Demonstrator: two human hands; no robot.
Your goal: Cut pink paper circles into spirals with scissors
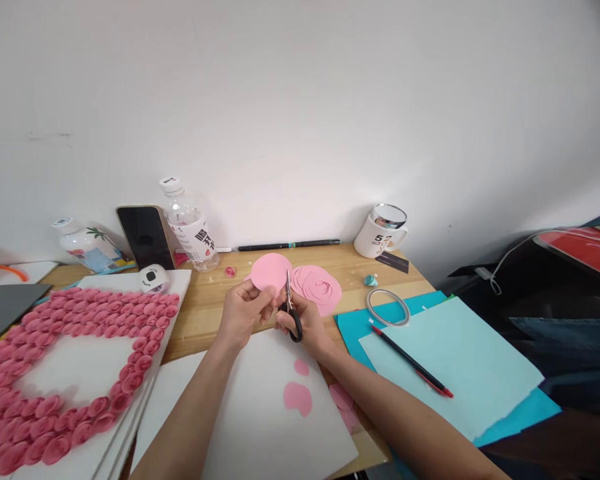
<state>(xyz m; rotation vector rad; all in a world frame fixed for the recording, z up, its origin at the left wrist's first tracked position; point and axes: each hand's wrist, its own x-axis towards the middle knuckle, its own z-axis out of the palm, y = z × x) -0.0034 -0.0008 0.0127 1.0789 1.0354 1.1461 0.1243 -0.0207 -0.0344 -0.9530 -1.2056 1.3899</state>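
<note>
My left hand (243, 308) pinches the lower edge of a round piece of pink paper (271, 271) and holds it up above the table. In my right hand (307, 325) is a pair of scissors (289, 293) with black handles, its blades pointing up at the right edge of the pink paper. Just behind my right hand lies a pile of pink paper spirals (321, 285). White paper (270, 407) is spread beneath my forearms, with pink paper scraps (299, 398) on it.
On the left lies a white board with rows of pink paper roses (130, 380). A phone (147, 237), a bottle (194, 230) and a mug (379, 233) stand along the wall. Rightward are light blue paper (460, 360), a pencil (410, 360) and a tape roll (371, 313).
</note>
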